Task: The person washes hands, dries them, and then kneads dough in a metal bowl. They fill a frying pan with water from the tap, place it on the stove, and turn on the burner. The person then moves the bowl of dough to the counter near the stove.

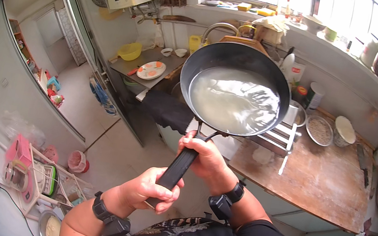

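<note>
Both my hands hold up a deep black frying pan by its long black handle. Cloudy, whitish liquid fills its lower part and reflects the light. My left hand wraps around the rear end of the handle. Closer to the pan, my right hand grips the handle just below the forked metal joint, with its thumb on top. The pan is in the air in front of the counter and hides part of the sink area and the stove behind it.
To the right, a wooden board bears a cleaver, a metal bowl of grains and a white patch of powder. A metal rack stands beside the pan. Back left, a plate and a yellow colander lie on a table.
</note>
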`<state>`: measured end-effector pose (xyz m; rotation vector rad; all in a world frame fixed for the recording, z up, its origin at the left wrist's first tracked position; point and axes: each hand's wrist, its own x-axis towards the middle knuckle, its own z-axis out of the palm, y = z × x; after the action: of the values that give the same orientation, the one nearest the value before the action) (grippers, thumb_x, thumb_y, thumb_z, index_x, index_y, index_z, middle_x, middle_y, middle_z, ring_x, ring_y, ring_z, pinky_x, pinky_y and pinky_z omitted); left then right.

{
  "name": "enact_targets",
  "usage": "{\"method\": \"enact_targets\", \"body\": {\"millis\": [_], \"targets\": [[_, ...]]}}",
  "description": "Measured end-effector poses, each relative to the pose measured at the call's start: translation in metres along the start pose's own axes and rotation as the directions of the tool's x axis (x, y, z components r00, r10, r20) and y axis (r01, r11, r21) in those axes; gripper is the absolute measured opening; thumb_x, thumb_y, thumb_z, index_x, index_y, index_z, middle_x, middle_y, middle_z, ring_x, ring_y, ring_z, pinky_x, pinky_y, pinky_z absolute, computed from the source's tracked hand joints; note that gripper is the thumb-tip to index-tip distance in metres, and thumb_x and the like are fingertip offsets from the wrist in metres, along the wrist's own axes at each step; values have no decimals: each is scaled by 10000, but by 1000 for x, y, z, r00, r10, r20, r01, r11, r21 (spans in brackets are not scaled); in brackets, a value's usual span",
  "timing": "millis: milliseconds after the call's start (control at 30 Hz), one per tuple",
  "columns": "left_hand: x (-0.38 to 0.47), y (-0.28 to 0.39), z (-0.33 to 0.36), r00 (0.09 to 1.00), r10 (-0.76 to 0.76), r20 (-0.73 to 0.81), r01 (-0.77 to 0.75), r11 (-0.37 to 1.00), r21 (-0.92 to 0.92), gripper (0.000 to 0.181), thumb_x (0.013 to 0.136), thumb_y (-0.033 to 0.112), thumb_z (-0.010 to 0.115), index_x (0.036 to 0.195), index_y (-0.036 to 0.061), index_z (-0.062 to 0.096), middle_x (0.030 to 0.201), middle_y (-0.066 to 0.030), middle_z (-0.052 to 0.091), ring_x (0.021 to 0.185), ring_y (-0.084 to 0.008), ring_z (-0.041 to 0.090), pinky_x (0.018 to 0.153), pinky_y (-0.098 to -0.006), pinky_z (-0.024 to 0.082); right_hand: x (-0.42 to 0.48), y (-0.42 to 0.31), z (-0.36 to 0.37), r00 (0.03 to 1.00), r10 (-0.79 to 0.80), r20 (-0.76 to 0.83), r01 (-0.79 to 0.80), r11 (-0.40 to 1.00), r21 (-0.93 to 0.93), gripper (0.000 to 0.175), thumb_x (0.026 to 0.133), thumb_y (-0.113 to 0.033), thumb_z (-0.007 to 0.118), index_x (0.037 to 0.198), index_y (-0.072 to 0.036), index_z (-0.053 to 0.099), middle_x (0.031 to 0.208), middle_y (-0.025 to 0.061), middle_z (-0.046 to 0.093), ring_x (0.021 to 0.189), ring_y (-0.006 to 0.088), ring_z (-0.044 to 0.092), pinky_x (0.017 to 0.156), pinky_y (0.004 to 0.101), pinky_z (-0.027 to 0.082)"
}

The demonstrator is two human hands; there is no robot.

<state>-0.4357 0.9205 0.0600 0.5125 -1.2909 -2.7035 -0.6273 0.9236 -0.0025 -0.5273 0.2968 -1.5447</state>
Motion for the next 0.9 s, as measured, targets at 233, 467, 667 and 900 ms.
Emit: {"method": "enact_targets", "body": {"millis": [233, 467, 667, 900], "targets": [[-29, 45, -92, 987, -85, -136, 77, 995, -62, 329, 781, 18, 610, 1070, -49, 467, 750, -121, 560, 518, -179, 549, 449, -313, 440, 98, 85, -16, 991, 123, -53, -109, 972, 206, 93, 791, -24, 634, 807, -63, 551, 796, 65, 574, 777, 179, 568, 759, 314, 477], [-25, 55, -168, 970, -185, -157, 175, 982, -73, 326, 778, 6, 594, 1077, -40, 472, 746, -122, 561, 516, -180, 544, 445, -310, 425, 142, 130, -51, 978, 190, -83, -160, 947, 280, 127, 777, -33, 663, 797, -75, 544, 786, 70, 583, 786, 196, 560, 774, 339, 464], [-5, 53, -185, 960, -237, -148, 221, 968, -117, 319, 785, 25, 586, 1077, -38, 474, 758, -124, 549, 546, -179, 548, 462, -310, 423, 143, 127, -74, 962, 241, -127, -190, 927, 322, 137, 779, -36, 661, 782, -87, 535, 789, 58, 587, 794, 190, 562, 803, 354, 458], [29, 68, -174, 919, -364, -149, 347, 929, -128, 293, 812, 49, 577, 1072, -31, 468, 749, -94, 521, 552, -162, 525, 468, -291, 413, 141, 110, -96, 950, 268, -161, -184, 895, 407, 100, 783, -56, 661, 776, -98, 571, 799, 49, 614, 804, 185, 579, 801, 365, 471]]}}
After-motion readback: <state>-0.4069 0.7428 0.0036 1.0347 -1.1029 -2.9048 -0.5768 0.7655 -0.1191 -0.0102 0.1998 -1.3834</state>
